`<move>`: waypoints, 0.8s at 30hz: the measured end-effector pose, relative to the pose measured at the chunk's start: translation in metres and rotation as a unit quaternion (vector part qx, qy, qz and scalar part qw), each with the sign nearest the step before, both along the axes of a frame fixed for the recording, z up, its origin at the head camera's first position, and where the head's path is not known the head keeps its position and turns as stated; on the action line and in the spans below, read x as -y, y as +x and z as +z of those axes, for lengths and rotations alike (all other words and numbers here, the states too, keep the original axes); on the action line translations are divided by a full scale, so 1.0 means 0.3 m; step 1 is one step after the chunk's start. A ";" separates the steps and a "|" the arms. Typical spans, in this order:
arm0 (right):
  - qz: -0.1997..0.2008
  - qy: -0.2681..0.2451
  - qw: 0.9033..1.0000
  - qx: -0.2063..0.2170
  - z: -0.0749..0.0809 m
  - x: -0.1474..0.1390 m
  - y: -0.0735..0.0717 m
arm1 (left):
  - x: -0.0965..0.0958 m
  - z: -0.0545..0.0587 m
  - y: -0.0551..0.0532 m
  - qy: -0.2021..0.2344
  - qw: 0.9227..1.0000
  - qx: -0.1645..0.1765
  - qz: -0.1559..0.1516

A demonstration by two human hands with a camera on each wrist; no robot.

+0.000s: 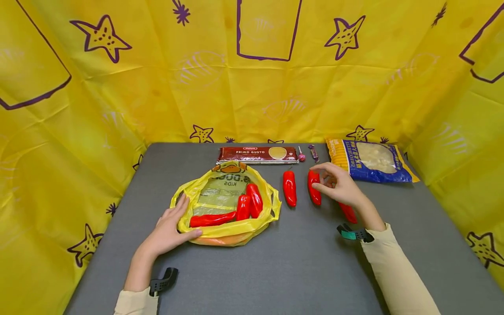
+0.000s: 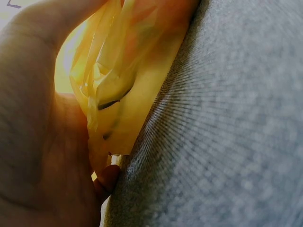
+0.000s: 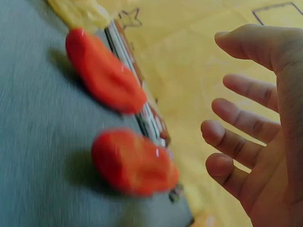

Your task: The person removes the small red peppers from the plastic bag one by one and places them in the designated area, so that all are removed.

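Note:
A yellow plastic bag (image 1: pixel 220 229) lies with its mouth spread wide and three red peppers (image 1: pixel 212 218) inside. My left hand (image 1: pixel 167 232) rests against its left side, fingers spread and thumb along the front rim; in the left wrist view the yellow bag (image 2: pixel 128 104) sits between thumb and little finger. On the table to the right are more red peppers (image 1: pixel 289 188). Just over one pepper (image 1: pixel 314 194) is my right hand (image 1: pixel 336 183), fingers loosely bent and apart from it in the right wrist view. Another pepper (image 1: pixel 348 213) is partly hidden under this hand.
Behind the bag lies a dark red biscuit packet (image 1: pixel 257 155). A lollipop (image 1: pixel 301 156) and a small wrapped sweet (image 1: pixel 313 153) are beside it. An orecchiette pasta bag (image 1: pixel 378 162) lies at the back right. Yellow curtains (image 1: pixel 252 96) surround the grey table (image 1: pixel 275 271).

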State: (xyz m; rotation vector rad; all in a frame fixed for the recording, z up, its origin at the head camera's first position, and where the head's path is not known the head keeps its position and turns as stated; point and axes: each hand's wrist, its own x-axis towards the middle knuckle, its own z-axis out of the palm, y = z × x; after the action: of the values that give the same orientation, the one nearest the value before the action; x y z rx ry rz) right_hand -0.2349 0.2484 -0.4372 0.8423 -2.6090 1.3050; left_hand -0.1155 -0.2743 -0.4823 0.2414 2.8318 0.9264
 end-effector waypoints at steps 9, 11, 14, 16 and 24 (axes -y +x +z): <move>0.074 -0.002 0.997 -0.031 0.031 0.169 -0.051 | 0.001 -0.007 0.005 -0.003 1.000 0.010 0.008; 0.084 0.008 0.996 -0.029 0.038 0.207 -0.060 | 0.002 -0.008 0.006 -0.004 1.000 0.011 0.009; 0.102 0.025 0.994 -0.033 0.045 0.261 -0.077 | 0.002 -0.010 0.006 -0.006 1.000 0.009 0.009; 0.119 0.026 0.992 -0.036 0.051 0.295 -0.088 | 0.001 -0.010 0.005 -0.007 1.000 0.007 0.008; 0.175 0.043 0.983 -0.029 0.092 0.438 -0.116 | 0.001 -0.002 0.002 -0.006 1.000 0.000 0.003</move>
State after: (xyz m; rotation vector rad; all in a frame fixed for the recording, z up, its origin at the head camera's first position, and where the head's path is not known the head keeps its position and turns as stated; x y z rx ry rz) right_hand -0.2698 0.1170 -0.4095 1.3837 -2.5674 1.2210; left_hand -0.1150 -0.2748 -0.4830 0.2318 2.8389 0.9096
